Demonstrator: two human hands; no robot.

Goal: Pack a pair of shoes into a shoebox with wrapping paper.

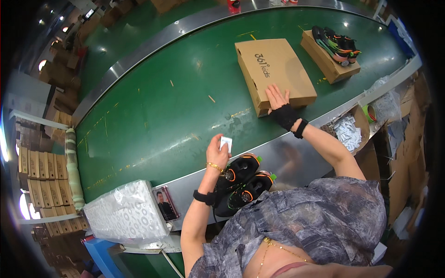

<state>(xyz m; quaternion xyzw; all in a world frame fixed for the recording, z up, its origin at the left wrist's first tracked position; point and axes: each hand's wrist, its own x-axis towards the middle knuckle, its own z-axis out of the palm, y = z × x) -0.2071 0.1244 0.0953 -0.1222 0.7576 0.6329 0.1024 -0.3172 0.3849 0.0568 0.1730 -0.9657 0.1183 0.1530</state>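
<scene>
A closed brown cardboard shoebox (278,69) sits on the green conveyor belt (176,97). My right hand (280,103), in a black fingerless wrist cover, rests on the box's near edge with its fingers stretched over the lid. Farther left and nearer to me, my left hand (217,152) pinches a small white packet (226,144) between thumb and fingers. Just below that hand, a pair of black shoes (243,183) with orange and green trim lies on the metal edge, close to my body. My left forearm partly covers them.
Another shoebox (331,62) at the far right carries a pair of black and green shoes (337,45). An open carton of white packets (347,132) stands to my right. Plastic-wrapped patterned sheets (127,211) lie at the left, and stacked boxes (46,176) fill a rack beyond.
</scene>
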